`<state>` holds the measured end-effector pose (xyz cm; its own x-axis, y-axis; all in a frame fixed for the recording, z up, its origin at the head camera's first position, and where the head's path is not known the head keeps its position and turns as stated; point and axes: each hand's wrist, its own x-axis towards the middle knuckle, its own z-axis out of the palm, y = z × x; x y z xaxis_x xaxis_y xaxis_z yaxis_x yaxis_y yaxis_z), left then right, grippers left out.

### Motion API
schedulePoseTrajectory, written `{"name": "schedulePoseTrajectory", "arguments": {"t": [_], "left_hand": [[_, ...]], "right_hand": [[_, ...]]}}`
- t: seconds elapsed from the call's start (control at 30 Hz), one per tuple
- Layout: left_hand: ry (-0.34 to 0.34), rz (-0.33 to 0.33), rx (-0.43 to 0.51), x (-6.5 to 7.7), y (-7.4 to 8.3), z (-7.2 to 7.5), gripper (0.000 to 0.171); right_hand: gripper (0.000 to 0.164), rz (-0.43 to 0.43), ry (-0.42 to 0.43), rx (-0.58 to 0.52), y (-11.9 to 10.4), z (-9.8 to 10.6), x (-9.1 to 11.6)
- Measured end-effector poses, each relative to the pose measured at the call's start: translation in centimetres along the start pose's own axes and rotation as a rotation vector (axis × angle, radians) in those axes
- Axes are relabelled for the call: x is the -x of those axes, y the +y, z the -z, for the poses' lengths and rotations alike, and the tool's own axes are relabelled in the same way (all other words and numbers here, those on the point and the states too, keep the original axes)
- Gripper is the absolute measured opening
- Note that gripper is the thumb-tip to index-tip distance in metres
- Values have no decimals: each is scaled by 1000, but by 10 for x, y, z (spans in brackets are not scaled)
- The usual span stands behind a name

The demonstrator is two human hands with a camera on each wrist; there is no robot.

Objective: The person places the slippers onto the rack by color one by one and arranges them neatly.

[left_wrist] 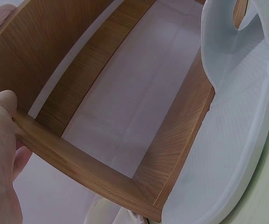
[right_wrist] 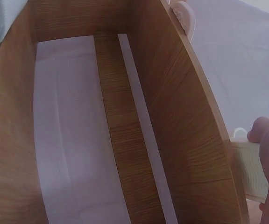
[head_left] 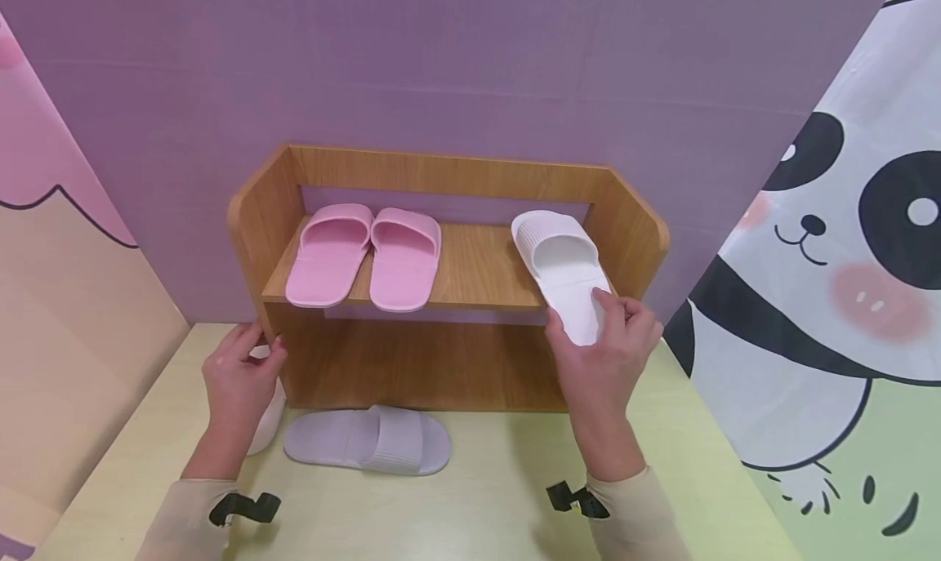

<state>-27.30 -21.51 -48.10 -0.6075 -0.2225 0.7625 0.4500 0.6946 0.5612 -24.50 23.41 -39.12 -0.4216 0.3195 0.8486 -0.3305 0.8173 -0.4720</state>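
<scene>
My right hand (head_left: 610, 340) pinches the heel end of a white slipper (head_left: 566, 255), thumb on one edge and fingers on the other. The slipper lies toe-back at the right of the upper shelf, its heel over the front edge; its ridged sole shows in the right wrist view. With my left hand (head_left: 243, 373) I grip the left side panel of a wooden shoe rack (head_left: 441, 365), the thumb (left_wrist: 6, 100) on its front edge. A pair of pink slippers (head_left: 331, 259) rests at the left of that shelf.
A pale lavender slipper (head_left: 363, 440) lies sideways on the table (head_left: 485, 512) in front of the rack. Another white slipper (head_left: 266, 426) stands beside the rack's left side, partly hidden by my left hand. A purple wall (head_left: 470, 71) rises behind the rack.
</scene>
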Motion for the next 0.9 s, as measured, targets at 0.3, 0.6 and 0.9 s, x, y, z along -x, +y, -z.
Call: {"name": "schedulePoseTrajectory", "arguments": {"t": [0.3, 0.6, 0.9], "left_hand": [[4, -3, 8, 0, -1, -1, 32], [9, -9, 12, 0, -2, -2, 31], [4, 2, 12, 0, -3, -1, 31]], "right_hand": [[58, -27, 3, 78, -5, -11, -3], [59, -106, 6, 115, -11, -20, -7], [65, -210, -45, 163, -18, -29, -11]]}}
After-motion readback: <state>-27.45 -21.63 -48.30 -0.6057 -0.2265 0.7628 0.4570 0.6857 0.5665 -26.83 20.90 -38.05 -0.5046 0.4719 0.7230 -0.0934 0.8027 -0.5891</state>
